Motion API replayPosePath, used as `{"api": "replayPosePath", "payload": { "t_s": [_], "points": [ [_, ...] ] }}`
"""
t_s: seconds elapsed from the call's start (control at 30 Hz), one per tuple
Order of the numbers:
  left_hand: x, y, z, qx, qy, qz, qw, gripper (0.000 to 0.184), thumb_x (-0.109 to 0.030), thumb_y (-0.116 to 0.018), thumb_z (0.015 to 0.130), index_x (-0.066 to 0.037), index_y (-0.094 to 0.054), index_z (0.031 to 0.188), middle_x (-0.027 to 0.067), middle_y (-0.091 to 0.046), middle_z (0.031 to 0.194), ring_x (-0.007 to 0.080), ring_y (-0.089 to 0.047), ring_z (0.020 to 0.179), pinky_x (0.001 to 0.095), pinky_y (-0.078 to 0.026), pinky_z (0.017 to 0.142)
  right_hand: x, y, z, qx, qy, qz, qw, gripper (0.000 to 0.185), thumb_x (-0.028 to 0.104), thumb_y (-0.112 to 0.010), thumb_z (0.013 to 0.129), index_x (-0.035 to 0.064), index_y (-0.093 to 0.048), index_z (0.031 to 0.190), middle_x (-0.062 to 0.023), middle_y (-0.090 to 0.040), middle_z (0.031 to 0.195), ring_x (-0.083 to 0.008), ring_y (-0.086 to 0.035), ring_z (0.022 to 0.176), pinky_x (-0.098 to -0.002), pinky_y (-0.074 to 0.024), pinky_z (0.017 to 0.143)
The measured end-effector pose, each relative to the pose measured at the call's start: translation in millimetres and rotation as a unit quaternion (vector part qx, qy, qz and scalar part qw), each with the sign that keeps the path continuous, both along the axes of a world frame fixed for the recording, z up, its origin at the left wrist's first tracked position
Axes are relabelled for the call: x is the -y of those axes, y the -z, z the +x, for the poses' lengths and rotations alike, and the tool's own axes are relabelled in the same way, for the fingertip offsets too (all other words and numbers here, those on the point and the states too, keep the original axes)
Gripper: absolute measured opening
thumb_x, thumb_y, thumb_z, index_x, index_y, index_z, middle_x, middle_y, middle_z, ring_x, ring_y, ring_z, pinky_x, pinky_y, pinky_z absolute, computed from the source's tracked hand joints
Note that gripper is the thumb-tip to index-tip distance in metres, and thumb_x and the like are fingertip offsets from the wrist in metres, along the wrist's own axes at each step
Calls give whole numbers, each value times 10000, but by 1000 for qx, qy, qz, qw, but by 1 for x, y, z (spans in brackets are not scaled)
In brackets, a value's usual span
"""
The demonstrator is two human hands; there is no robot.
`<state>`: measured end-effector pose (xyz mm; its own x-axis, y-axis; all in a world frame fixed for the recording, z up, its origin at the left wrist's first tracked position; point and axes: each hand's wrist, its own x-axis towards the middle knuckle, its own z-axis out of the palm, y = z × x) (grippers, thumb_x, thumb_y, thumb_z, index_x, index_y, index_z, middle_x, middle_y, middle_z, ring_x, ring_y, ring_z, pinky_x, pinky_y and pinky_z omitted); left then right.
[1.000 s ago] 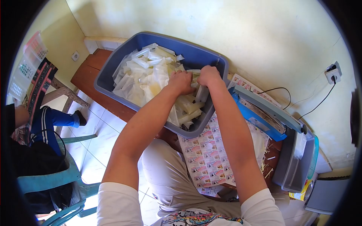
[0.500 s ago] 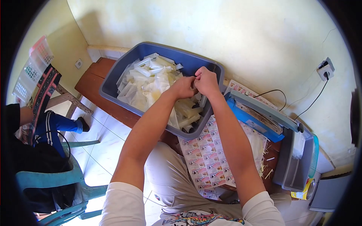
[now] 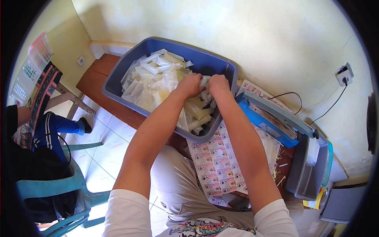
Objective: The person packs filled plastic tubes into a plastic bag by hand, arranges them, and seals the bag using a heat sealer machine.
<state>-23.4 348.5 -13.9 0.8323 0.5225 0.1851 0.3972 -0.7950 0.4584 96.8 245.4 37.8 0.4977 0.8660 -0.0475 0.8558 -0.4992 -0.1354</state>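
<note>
A grey-blue plastic tub holds a heap of translucent plastic packets, pale and yellowish, some folded or rolled. Over the right part of this heap are both my hands, a small gap apart. My left hand has its fingers curled and closed on one side of a clear plastic packet. Closed on the other side of that packet is my right hand. The fingertips are partly hidden behind the hands, and the packet's lower end cannot be made out.
Right of the tub stands a blue sealer with a grey arm, beside printed sheets. Farther right is a grey bin with clear plastic inside. A person sits at left by a green chair.
My hands, which were together at the fingertips, have moved apart a little, and the clear packet now shows between them. The view has shifted slightly.
</note>
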Motion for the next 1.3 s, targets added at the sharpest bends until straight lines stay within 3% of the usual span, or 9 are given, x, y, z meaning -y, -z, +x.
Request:
{"api": "replayPosePath", "payload": {
  "t_s": [0.1, 0.43, 0.53, 0.7, 0.73, 0.8, 0.87, 1.1, 1.3],
  "points": [
    [3, -1, -2, 9, -16, 6, 1000, 518, -269, -862, 854, -5, -692, 1266, 197, -751, 1097, 385, -716, 1070, 473, -566, 944, -11, 7, 7, -19, -2, -89, 996, 350, 199, -710, 987, 22, -777, 1281, -238, -726, 1339, -387, -718, 1248, -457, -620, 1002],
    [2, 4, -3, -8, 10, 6, 1000, 478, -260, -845, 866, -21, -697, 1253, 175, -728, 1082, 367, -706, 1054, 470, -565, 943, -19, 10, 9, 10, -65, -245, 967, 380, 236, -704, 989, 60, -771, 1319, -142, -687, 1472, -331, -705, 1297, -466, -605, 1024],
    [3, 5, -2, -3, 11, 7, 1000, 473, -260, -842, 865, -19, -702, 1247, 178, -728, 1084, 369, -709, 1048, 469, -568, 940, -20, 23, 12, -30, 7, -133, 991, 450, 92, -755, 901, -9, -717, 1337, -193, -724, 1374, -370, -710, 1263, -461, -599, 1048],
    [2, 1, -2, -6, 5, -1, 1000, 466, -256, -842, 860, -16, -714, 1240, 185, -738, 1091, 372, -716, 1050, 470, -571, 939, -15, 10, 4, -55, 65, -88, 993, 587, 113, -841, 845, -49, -638, 1371, -252, -704, 1371, -386, -701, 1275, -474, -595, 1052],
    [1, -1, -1, -36, 0, -21, 999, 473, -286, -836, 871, -43, -709, 1257, 179, -715, 1202, 370, -688, 1153, 473, -557, 1003, -13, 8, 2, -55, 65, -88, 993, 587, 113, -841, 845, -49, -638, 1371, -252, -704, 1371, -386, -701, 1275, -474, -595, 1052],
    [-2, 2, 0, -64, -7, -41, 997, 481, -316, -830, 882, -69, -705, 1275, 173, -691, 1313, 368, -659, 1257, 477, -543, 1067, -11, 5, 0, -54, 61, -72, 994, 525, 275, -734, 976, -35, -645, 1391, -254, -700, 1377, -393, -678, 1316, -467, -595, 1044],
    [-2, 4, -3, 5, 8, 0, 1000, 472, -241, -847, 855, -18, -722, 1252, 176, -753, 1069, 373, -722, 1036, 467, -572, 934, -8, -7, -1, -60, 33, -102, 992, 582, 203, -798, 903, -51, -616, 1394, -276, -699, 1360, -407, -687, 1294, -471, -594, 1050],
    [-6, -4, -5, -10, 13, -21, 1000, 453, -205, -861, 837, -8, -731, 1224, 172, -754, 1029, 366, -729, 993, 463, -578, 908, -5, -5, -3, -115, 86, 18, 989, 728, 184, -918, 824, -92, -567, 1399, -286, -693, 1345, -432, -709, 1236, -457, -605, 1037],
    [-6, -15, -10, 33, 32, -13, 999, 338, -172, -830, 858, -47, -760, 1165, 177, -748, 1019, 381, -729, 975, 468, -576, 882, -3, -1, 7, -222, 45, 232, 946, 450, 106, -890, 787, -7, -738, 1195, -196, -794, 1147, -313, -778, 1113, -405, -622, 974]
  ]
}}
